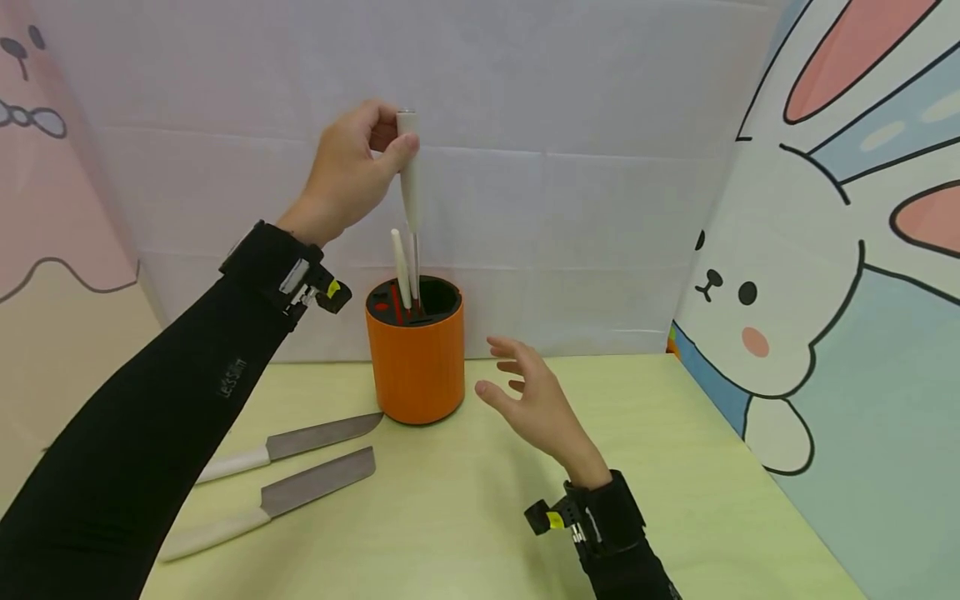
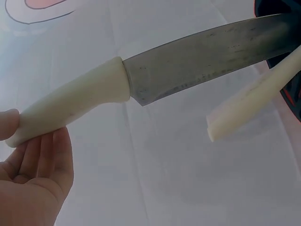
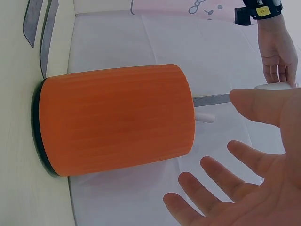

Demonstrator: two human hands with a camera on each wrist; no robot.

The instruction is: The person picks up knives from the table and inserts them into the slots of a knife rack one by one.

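Observation:
My left hand [image 1: 347,173] pinches the white handle of a kitchen knife [image 1: 410,187] near its top end. In the left wrist view the knife's broad steel blade [image 2: 202,56] runs into the dark top of the holder, its tip hidden inside. An orange round knife holder [image 1: 418,375] with a black slotted top stands upright on the table. Beside the held knife, another white handle [image 1: 401,262] sticks up out of the holder. To the right of the holder hovers my right hand [image 1: 536,404], fingers spread, touching nothing.
Two knives with white handles lie on the pale yellow table [image 1: 600,533] at the left: one with a pointed blade [image 1: 322,437], a squarer blade [image 1: 318,483] in front. A white sheet [image 1: 562,208] hangs behind the holder. A rabbit-print panel [image 1: 847,375] borders the right side.

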